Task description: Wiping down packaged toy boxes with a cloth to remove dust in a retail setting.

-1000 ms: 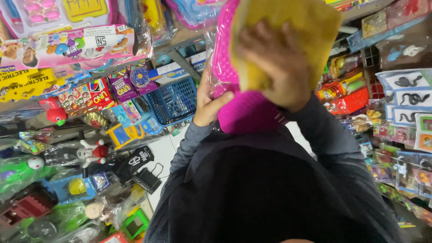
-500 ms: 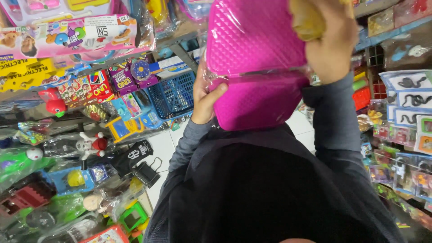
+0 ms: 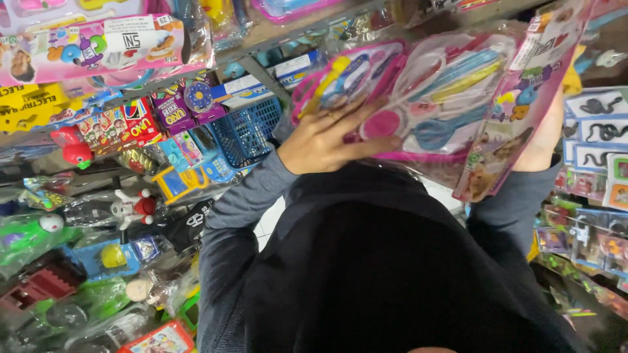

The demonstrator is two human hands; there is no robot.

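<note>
Overhead, left hand [image 3: 330, 137] and right hand [image 3: 543, 140] grip a clear toy pack [image 3: 445, 98] of plastic scissors [image 3: 435, 131].

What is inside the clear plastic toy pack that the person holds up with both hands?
Inside the toy pack show blue scissors, a round pink piece and other pink, yellow and blue toy tools. The left hand covers some pieces; the right hand is mostly hidden behind the pack.

Two hands are up: the left hand [image 3: 327, 140] and the right hand [image 3: 546, 134], sharing one clear-fronted toy set [image 3: 451, 98]. One blue plastic basket [image 3: 245, 134] hangs on the shelf. Two snake cards [image 3: 598, 121] show at the right. One small robot figure [image 3: 134, 208] lies bagged at the left.
</note>
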